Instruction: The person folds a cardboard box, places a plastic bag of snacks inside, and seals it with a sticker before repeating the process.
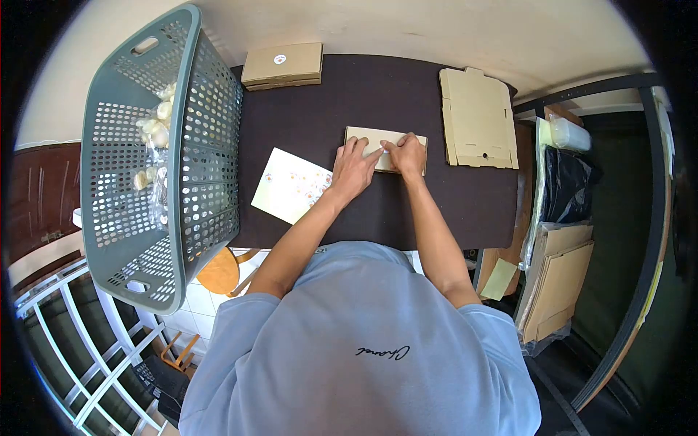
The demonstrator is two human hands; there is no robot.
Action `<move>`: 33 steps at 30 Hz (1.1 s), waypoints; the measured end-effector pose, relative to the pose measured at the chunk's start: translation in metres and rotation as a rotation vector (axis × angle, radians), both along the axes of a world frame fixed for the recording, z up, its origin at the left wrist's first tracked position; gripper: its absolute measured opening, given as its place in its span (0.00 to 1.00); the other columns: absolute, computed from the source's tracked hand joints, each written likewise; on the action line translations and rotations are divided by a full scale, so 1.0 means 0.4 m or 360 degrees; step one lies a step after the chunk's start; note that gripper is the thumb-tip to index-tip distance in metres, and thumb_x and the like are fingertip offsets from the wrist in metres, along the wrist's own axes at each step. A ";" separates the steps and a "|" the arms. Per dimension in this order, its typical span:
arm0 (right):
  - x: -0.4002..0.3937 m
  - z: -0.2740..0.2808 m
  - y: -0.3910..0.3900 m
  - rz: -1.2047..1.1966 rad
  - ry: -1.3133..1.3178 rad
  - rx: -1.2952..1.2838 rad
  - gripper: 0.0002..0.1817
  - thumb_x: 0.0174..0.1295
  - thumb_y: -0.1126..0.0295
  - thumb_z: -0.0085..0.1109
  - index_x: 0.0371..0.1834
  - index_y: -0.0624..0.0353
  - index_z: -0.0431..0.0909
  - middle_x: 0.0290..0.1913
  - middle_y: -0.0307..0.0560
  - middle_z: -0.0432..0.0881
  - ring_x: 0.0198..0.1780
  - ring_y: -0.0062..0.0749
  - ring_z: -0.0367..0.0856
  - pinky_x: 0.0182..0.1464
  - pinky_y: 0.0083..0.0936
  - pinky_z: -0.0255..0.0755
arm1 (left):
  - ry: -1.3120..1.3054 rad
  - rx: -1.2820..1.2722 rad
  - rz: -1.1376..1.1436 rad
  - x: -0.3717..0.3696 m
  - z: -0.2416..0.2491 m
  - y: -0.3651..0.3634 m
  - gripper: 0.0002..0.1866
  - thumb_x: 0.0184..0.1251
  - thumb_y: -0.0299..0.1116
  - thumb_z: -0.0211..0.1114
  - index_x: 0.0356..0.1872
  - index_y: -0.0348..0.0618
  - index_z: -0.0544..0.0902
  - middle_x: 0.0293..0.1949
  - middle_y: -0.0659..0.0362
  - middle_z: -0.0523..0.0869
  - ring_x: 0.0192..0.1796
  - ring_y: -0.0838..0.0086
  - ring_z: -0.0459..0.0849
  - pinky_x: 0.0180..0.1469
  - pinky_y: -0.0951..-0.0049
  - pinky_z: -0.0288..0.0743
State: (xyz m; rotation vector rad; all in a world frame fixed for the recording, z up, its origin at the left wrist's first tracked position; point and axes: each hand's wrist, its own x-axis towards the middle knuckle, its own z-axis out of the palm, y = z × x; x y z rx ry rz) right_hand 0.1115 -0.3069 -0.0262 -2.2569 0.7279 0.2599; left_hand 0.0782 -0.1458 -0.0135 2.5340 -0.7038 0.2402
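Note:
A small flat cardboard box (361, 134) lies shut on the dark tabletop in front of me. My left hand (353, 168) rests on its left part, fingers stretched out over the lid. On the right part, my right hand (407, 155) has its fingers curled and pressed together, the tips close to my left index finger. A tiny white bit shows at these fingertips, too small to name for certain. Left of the box, partly under my left forearm, lies a white sheet (287, 185) with small round orange-and-pink printed designs.
Two stacked cardboard boxes (291, 64), the top one with a round white sticker, stand at the back left. An unfolded cardboard blank (478, 116) lies at the right. A tall green-grey basket (211, 138) borders the left edge; a rack with flat cardboard (560, 287) stands right.

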 end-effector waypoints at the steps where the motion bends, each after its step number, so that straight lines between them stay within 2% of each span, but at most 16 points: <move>1: 0.001 0.009 -0.008 0.0040 0.0065 0.0003 0.26 0.46 0.52 0.77 0.32 0.62 0.77 0.29 0.60 0.85 0.37 0.50 0.87 0.44 0.42 0.78 | 0.0001 0.0001 -0.0006 -0.001 0.000 -0.001 0.16 0.62 0.31 0.63 0.52 0.51 0.86 0.50 0.52 0.78 0.57 0.59 0.72 0.52 0.60 0.67; 2: 0.002 -0.037 -0.017 0.0102 -0.0118 -0.0017 0.22 0.54 0.59 0.74 0.25 0.59 0.68 0.16 0.45 0.79 0.13 0.28 0.78 0.16 0.27 0.72 | 0.0021 -0.0002 0.0001 -0.001 0.000 -0.002 0.17 0.62 0.31 0.63 0.52 0.51 0.85 0.51 0.52 0.78 0.57 0.59 0.72 0.52 0.60 0.67; 3: -0.001 -0.013 -0.015 0.0096 -0.0117 -0.0018 0.22 0.54 0.59 0.74 0.25 0.59 0.68 0.16 0.45 0.79 0.13 0.28 0.78 0.16 0.27 0.72 | 0.0042 -0.0005 0.0010 -0.002 0.001 -0.004 0.17 0.62 0.31 0.63 0.53 0.50 0.85 0.51 0.52 0.77 0.57 0.59 0.72 0.52 0.60 0.67; 5: 0.003 0.066 0.001 -0.0049 0.0073 0.0277 0.20 0.57 0.63 0.72 0.25 0.59 0.67 0.17 0.45 0.79 0.13 0.27 0.78 0.15 0.26 0.72 | 0.0086 -0.0015 0.0010 -0.002 -0.002 -0.006 0.17 0.63 0.31 0.63 0.53 0.50 0.85 0.52 0.49 0.77 0.58 0.57 0.72 0.54 0.59 0.67; 9: -0.006 0.061 -0.006 -0.0156 0.0018 0.0456 0.18 0.59 0.67 0.70 0.26 0.59 0.67 0.17 0.45 0.80 0.14 0.27 0.79 0.15 0.26 0.73 | 0.0145 -0.0047 0.0036 -0.009 0.007 -0.009 0.18 0.65 0.31 0.62 0.55 0.49 0.84 0.54 0.47 0.77 0.58 0.55 0.72 0.55 0.57 0.67; 14: -0.030 0.039 -0.026 -0.0025 -0.0109 0.0608 0.17 0.58 0.69 0.70 0.26 0.59 0.66 0.18 0.44 0.80 0.16 0.26 0.81 0.17 0.25 0.76 | 0.0142 -0.0040 0.0058 -0.011 0.008 -0.013 0.18 0.65 0.32 0.61 0.57 0.50 0.83 0.54 0.47 0.77 0.59 0.56 0.71 0.55 0.57 0.66; 15: -0.035 0.032 -0.027 -0.0029 -0.0105 0.0607 0.17 0.58 0.69 0.70 0.26 0.59 0.66 0.18 0.44 0.80 0.16 0.26 0.81 0.17 0.25 0.76 | 0.0177 -0.0019 0.0060 -0.011 0.007 -0.015 0.18 0.66 0.33 0.61 0.57 0.50 0.82 0.54 0.48 0.76 0.59 0.57 0.71 0.55 0.57 0.66; 17: -0.040 0.018 -0.029 0.0212 -0.0184 0.0404 0.17 0.55 0.69 0.71 0.26 0.58 0.67 0.17 0.45 0.80 0.16 0.26 0.81 0.18 0.23 0.76 | 0.0150 0.0020 0.0066 -0.008 0.001 -0.018 0.19 0.66 0.34 0.61 0.58 0.50 0.82 0.54 0.50 0.76 0.59 0.57 0.70 0.55 0.58 0.66; 24: -0.032 0.032 -0.019 0.0201 -0.0109 0.0234 0.18 0.52 0.67 0.73 0.23 0.57 0.68 0.16 0.45 0.81 0.16 0.25 0.81 0.18 0.23 0.75 | 0.0103 0.0094 0.0043 -0.009 -0.009 -0.016 0.20 0.66 0.34 0.60 0.59 0.50 0.80 0.56 0.50 0.74 0.60 0.57 0.69 0.56 0.58 0.65; 30: -0.021 0.059 -0.009 -0.0050 -0.0044 0.0338 0.19 0.54 0.66 0.73 0.20 0.59 0.69 0.17 0.46 0.81 0.16 0.26 0.81 0.18 0.24 0.76 | 0.0068 0.0042 0.0003 -0.037 -0.002 -0.006 0.20 0.66 0.33 0.60 0.60 0.50 0.80 0.57 0.49 0.74 0.63 0.55 0.68 0.60 0.57 0.64; 33: -0.008 0.052 -0.018 -0.0140 0.0038 0.0592 0.18 0.56 0.68 0.71 0.20 0.59 0.69 0.18 0.47 0.82 0.16 0.26 0.81 0.16 0.25 0.77 | 0.0043 0.0074 -0.0040 -0.054 0.006 0.002 0.20 0.66 0.33 0.61 0.59 0.50 0.80 0.59 0.47 0.73 0.65 0.53 0.67 0.62 0.56 0.63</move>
